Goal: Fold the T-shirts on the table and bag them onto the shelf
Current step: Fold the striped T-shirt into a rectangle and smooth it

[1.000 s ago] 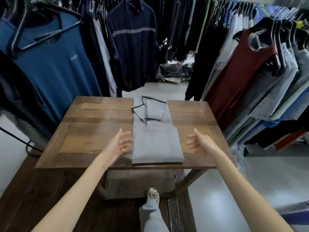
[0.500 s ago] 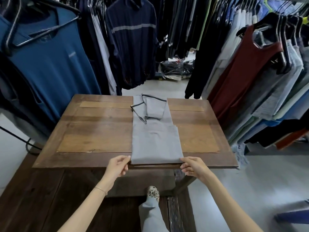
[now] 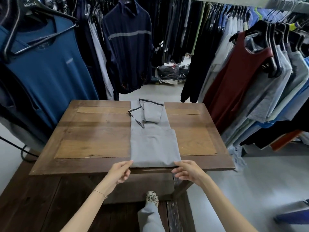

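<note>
Shirt (image 3: 154, 144), sides folded, between your hands: left (image 3: 119, 172) and right (image 3: 189, 171) pinch its near corners; cross-fold, bagging, shelving remain.

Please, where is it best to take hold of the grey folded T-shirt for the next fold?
Probably at the two near corners of the grey folded T-shirt, from the wooden table's near edge. That hem lies straight and reachable; left hand and right hand already pinch there.

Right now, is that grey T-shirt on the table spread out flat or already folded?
Partly folded. The grey T-shirt lies as a narrow strip, sides and sleeves turned in, on the wooden table. It is not yet folded end to end.
</note>
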`<state>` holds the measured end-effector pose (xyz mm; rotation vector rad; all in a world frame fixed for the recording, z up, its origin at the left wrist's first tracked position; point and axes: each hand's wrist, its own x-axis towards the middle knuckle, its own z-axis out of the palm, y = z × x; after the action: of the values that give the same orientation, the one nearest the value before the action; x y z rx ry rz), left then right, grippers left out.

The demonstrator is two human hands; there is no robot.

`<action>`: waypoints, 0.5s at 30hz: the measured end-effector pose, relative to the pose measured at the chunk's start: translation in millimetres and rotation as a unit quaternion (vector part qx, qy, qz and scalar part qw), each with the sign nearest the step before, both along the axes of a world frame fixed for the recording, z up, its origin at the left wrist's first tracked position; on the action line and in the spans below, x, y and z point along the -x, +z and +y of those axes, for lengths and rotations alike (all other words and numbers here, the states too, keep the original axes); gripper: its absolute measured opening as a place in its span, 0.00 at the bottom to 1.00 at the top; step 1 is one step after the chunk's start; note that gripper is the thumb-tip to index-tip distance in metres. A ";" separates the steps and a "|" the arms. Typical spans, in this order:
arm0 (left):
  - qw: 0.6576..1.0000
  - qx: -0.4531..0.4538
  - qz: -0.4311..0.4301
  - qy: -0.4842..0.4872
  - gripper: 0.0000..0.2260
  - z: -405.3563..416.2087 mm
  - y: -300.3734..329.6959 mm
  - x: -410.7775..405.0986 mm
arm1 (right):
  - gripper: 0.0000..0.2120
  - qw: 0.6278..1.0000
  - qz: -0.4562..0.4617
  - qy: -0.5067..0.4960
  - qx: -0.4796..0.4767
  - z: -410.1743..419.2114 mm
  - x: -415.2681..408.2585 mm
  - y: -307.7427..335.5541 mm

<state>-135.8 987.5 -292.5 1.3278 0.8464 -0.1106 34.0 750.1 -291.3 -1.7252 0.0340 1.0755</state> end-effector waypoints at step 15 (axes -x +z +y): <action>0.994 -0.022 0.010 -0.104 0.09 11.2 -17.1 23.9 | 0.16 0.998 -0.005 0.051 -0.025 -9.0 16.8 -8.1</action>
<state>-159.7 998.7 -309.6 1.4566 0.7289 -0.2692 17.2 741.1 -299.4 -1.7026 -0.0885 1.1326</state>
